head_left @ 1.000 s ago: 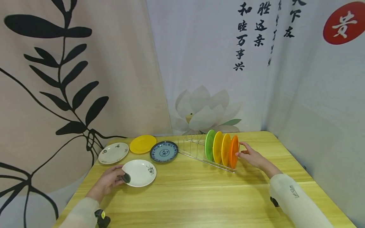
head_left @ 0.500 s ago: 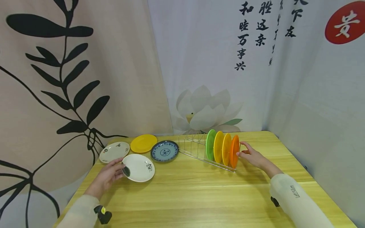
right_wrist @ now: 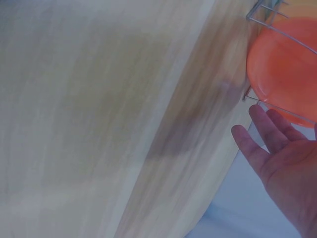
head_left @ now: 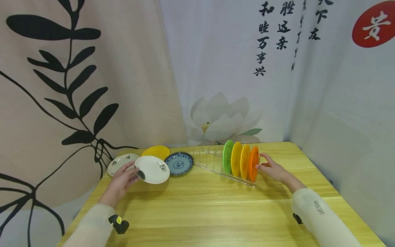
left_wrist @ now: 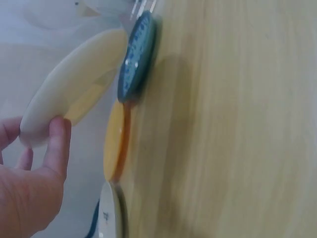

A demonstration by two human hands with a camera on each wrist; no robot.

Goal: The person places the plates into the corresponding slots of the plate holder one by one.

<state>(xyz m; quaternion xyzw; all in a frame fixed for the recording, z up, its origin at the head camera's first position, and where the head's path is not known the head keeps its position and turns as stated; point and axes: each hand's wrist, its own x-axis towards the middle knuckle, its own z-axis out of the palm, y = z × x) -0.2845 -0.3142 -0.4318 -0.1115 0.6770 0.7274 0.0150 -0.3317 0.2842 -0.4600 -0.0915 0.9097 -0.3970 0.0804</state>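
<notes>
My left hand (head_left: 122, 181) pinches the rim of a white plate (head_left: 152, 169) with a small floral print, thumb on the upper face. In the left wrist view the plate's pale underside (left_wrist: 74, 79) shows, tilted and raised off the table, with fingertips (left_wrist: 58, 130) against it. At the right end of a wire dish rack (head_left: 223, 174), my right hand (head_left: 273, 169) has its fingers at the end wire beside an orange plate (head_left: 253, 164). These fingers look fairly straight in the right wrist view; whether they touch the wire or plate is hard to tell.
Green (head_left: 227, 157) and yellow plates (head_left: 236, 159) stand upright in the rack's right half next to the orange one. A blue patterned plate (head_left: 179, 164), a yellow plate (head_left: 157, 151) and another white plate (head_left: 118, 164) lie along the table's back left.
My left hand has lifted the white plate off the table and moved it back; it now partly covers the lying yellow plate. My right hand stays at the rack's end.
</notes>
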